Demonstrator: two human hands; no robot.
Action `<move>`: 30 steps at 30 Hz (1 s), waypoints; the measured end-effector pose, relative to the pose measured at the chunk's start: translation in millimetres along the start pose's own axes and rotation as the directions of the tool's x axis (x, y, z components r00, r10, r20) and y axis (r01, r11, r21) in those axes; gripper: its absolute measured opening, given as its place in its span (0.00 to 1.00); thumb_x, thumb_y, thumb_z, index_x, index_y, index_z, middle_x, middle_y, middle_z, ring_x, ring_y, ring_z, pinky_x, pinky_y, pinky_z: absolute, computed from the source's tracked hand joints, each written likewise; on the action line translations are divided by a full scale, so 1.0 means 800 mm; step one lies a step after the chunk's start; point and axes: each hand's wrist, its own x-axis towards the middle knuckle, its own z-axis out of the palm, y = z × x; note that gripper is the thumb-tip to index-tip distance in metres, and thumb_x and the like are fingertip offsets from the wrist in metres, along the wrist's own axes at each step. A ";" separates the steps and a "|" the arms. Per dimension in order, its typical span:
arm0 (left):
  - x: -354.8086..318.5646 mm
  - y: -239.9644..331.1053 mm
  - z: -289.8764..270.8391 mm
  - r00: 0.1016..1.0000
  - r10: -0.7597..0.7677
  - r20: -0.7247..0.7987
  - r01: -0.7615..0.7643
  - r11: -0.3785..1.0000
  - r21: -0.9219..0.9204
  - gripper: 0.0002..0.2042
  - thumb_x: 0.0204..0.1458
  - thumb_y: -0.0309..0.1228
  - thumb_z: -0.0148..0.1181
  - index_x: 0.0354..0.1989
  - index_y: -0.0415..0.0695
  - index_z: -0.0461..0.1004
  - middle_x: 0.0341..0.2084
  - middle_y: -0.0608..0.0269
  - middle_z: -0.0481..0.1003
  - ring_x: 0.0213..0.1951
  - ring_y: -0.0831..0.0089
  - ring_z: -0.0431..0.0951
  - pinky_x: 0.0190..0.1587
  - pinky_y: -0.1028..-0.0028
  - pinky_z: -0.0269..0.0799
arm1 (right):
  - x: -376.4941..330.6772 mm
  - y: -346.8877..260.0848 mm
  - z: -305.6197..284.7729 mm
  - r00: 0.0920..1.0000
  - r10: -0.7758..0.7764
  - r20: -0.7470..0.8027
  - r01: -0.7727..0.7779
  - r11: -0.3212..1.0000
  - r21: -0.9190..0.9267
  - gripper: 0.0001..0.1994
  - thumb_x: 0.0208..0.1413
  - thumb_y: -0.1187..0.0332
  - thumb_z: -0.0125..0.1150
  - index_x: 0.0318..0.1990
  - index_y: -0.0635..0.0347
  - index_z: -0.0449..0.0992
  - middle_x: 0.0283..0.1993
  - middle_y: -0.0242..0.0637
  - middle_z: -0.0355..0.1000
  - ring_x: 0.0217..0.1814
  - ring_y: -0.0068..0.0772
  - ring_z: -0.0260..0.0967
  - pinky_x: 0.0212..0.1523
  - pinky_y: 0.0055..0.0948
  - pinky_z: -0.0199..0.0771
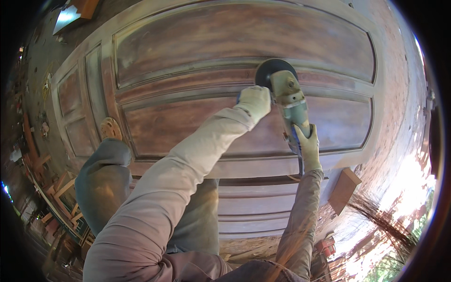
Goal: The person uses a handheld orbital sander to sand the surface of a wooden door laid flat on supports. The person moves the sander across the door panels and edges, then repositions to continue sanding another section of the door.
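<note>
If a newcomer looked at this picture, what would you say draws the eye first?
Probably the green angle grinder right of centre, its dark disc over the panelled door. Gloved hands hold it, left hand by the disc, right hand round the body. Next, a brown shoe stands out toward the door's left.

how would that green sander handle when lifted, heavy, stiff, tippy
The sander is probably fairly heavy, given its bulky, metal-looking head. Its long body looks hard, so it should stay stiff. With the wide disc at one end, it may tip that way.
</note>
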 end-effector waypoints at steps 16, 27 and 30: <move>0.098 0.111 0.006 0.983 -0.022 0.183 0.040 0.995 -0.093 0.09 0.51 0.32 0.58 0.35 0.50 0.85 0.34 0.53 0.83 0.38 0.58 0.85 0.33 0.56 0.80 | 0.085 0.062 -0.082 0.990 0.104 0.099 -0.131 0.939 0.319 0.28 0.55 0.52 0.69 0.52 0.64 0.69 0.40 0.43 0.74 0.35 0.31 0.75 0.34 0.31 0.76; -0.098 -0.253 -0.126 0.968 -0.246 -0.052 0.248 0.967 0.050 0.11 0.49 0.36 0.57 0.32 0.43 0.80 0.30 0.46 0.81 0.35 0.48 0.82 0.40 0.52 0.78 | -0.087 -0.136 0.233 0.984 -0.047 0.169 0.022 0.988 0.151 0.37 0.42 0.48 0.79 0.50 0.68 0.69 0.38 0.45 0.78 0.36 0.29 0.76 0.35 0.30 0.76; -0.136 -0.320 -0.138 0.926 -0.373 -0.059 0.377 0.924 0.068 0.11 0.49 0.36 0.55 0.32 0.44 0.81 0.33 0.46 0.81 0.38 0.48 0.83 0.42 0.52 0.78 | -0.124 -0.198 0.269 0.958 -0.060 0.280 0.054 0.998 0.029 0.40 0.41 0.47 0.78 0.52 0.70 0.67 0.38 0.46 0.79 0.36 0.34 0.79 0.33 0.31 0.78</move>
